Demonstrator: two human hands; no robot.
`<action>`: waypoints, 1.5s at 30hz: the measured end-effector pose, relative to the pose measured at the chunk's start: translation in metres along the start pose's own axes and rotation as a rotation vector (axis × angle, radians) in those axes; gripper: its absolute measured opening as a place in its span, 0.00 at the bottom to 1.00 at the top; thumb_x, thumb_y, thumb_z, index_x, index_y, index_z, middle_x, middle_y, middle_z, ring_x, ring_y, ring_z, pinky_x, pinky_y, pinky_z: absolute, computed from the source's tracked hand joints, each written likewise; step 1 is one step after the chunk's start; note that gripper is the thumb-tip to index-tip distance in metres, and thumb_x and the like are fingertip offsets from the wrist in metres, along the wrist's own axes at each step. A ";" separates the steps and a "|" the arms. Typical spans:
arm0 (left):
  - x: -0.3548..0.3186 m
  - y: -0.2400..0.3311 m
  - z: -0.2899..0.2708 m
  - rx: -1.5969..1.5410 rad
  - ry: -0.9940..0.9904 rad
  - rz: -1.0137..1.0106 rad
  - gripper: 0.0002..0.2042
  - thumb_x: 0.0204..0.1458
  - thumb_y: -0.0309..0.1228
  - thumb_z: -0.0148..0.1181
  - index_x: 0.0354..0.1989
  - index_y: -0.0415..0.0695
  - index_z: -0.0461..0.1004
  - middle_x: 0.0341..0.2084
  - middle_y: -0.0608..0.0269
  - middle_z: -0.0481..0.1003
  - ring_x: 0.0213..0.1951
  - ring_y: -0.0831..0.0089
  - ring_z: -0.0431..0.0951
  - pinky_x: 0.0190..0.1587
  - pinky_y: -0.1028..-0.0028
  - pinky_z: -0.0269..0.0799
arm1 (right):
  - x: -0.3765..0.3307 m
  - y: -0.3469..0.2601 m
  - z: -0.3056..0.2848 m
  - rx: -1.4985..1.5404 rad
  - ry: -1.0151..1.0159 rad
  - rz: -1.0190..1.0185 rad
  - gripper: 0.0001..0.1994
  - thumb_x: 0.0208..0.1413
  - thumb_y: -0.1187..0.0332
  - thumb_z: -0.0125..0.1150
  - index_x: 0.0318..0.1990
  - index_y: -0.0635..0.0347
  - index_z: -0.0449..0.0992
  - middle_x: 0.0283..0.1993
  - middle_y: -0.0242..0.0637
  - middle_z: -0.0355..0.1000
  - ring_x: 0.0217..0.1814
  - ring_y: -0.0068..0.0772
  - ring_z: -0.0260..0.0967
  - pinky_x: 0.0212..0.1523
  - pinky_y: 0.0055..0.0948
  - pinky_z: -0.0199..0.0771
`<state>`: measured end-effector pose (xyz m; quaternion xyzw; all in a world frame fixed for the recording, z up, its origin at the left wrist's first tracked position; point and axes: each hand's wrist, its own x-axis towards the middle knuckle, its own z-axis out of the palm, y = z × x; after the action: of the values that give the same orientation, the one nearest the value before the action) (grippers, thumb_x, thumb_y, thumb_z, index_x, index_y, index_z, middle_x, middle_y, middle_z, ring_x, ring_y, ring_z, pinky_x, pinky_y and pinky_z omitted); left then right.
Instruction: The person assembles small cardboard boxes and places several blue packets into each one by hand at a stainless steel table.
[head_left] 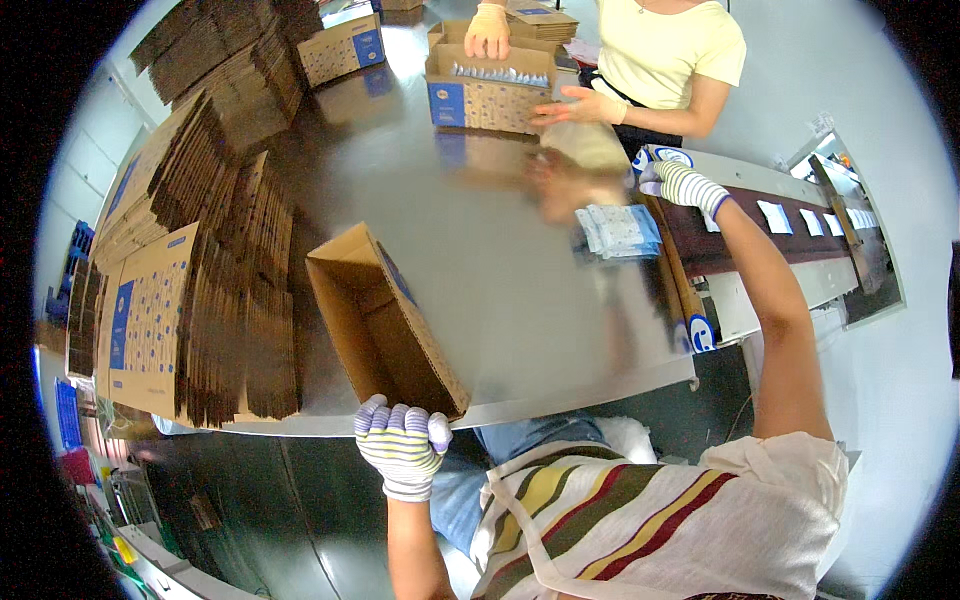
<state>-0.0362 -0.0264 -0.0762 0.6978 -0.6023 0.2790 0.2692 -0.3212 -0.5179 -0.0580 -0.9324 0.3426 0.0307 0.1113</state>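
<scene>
My left hand (402,447), in a white glove with coloured stripes and purple fingertips, has its fingers curled over the near end of an open cardboard box (350,290). The box stands at the table's front edge, tilted to the left, and no contents show in it. My right hand (688,187), gloved the same way, reaches over the left end of the conveyor (735,250). Its fingers point left, slightly bent and apart, with nothing visible in them. Just below it on the table is a small stack of pale blue packets (618,232); part of another packet (708,222) shows beneath my wrist.
Flattened cartons (150,310) stand in tall stacks at the left. More white packets (775,217) lie along the conveyor belt. Across the metal table (470,270), a co-worker in gloves (590,103) handles a printed box (480,105) filled with packets. Another box (340,50) stands far left.
</scene>
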 end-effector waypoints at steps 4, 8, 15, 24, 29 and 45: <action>-0.002 -0.001 -0.003 0.005 -0.045 -0.015 0.08 0.46 0.33 0.51 0.20 0.47 0.62 0.18 0.61 0.65 0.28 0.61 0.70 0.43 0.61 0.66 | 0.018 0.012 0.004 0.044 -0.100 -0.031 0.14 0.49 0.61 0.64 0.40 0.60 0.77 0.37 0.43 0.76 0.43 0.44 0.72 0.47 0.37 0.70; -0.003 -0.003 -0.004 0.024 -0.030 -0.024 0.08 0.47 0.33 0.50 0.20 0.48 0.62 0.17 0.61 0.64 0.27 0.61 0.69 0.43 0.61 0.66 | 0.026 -0.029 -0.020 -0.107 -0.338 -0.069 0.16 0.47 0.71 0.64 0.45 0.61 0.76 0.43 0.41 0.75 0.47 0.38 0.71 0.50 0.32 0.68; 0.001 -0.003 -0.001 -0.007 -0.006 0.000 0.09 0.42 0.34 0.57 0.18 0.49 0.62 0.15 0.64 0.63 0.22 0.64 0.67 0.41 0.62 0.69 | 0.056 -0.014 0.008 -0.436 -0.598 -0.292 0.14 0.45 0.60 0.58 0.39 0.55 0.75 0.37 0.41 0.73 0.40 0.43 0.68 0.45 0.38 0.66; 0.000 -0.005 -0.007 -0.024 -0.010 -0.033 0.09 0.44 0.33 0.53 0.17 0.49 0.62 0.15 0.63 0.63 0.25 0.62 0.68 0.43 0.61 0.68 | -0.017 -0.129 0.053 -0.617 -0.244 -0.260 0.20 0.32 0.57 0.66 0.33 0.60 0.77 0.38 0.50 0.72 0.40 0.46 0.71 0.45 0.39 0.70; 0.001 -0.004 -0.004 -0.048 -0.043 -0.003 0.10 0.44 0.36 0.56 0.17 0.51 0.63 0.15 0.65 0.65 0.24 0.64 0.69 0.42 0.62 0.68 | -0.085 -0.214 0.085 -0.381 -0.362 -0.293 0.25 0.44 0.54 0.61 0.46 0.62 0.74 0.46 0.50 0.73 0.47 0.46 0.71 0.52 0.41 0.68; 0.001 -0.004 -0.008 -0.089 -0.076 -0.011 0.09 0.40 0.38 0.60 0.21 0.49 0.68 0.16 0.64 0.68 0.25 0.63 0.71 0.44 0.62 0.67 | -0.041 -0.281 0.091 1.450 0.242 -0.400 0.28 0.51 0.63 0.62 0.58 0.60 0.61 0.53 0.38 0.67 0.53 0.34 0.68 0.54 0.37 0.72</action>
<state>-0.0324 -0.0208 -0.0697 0.6985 -0.6201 0.2238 0.2784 -0.1694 -0.2634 -0.0887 -0.6672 0.1114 -0.3251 0.6609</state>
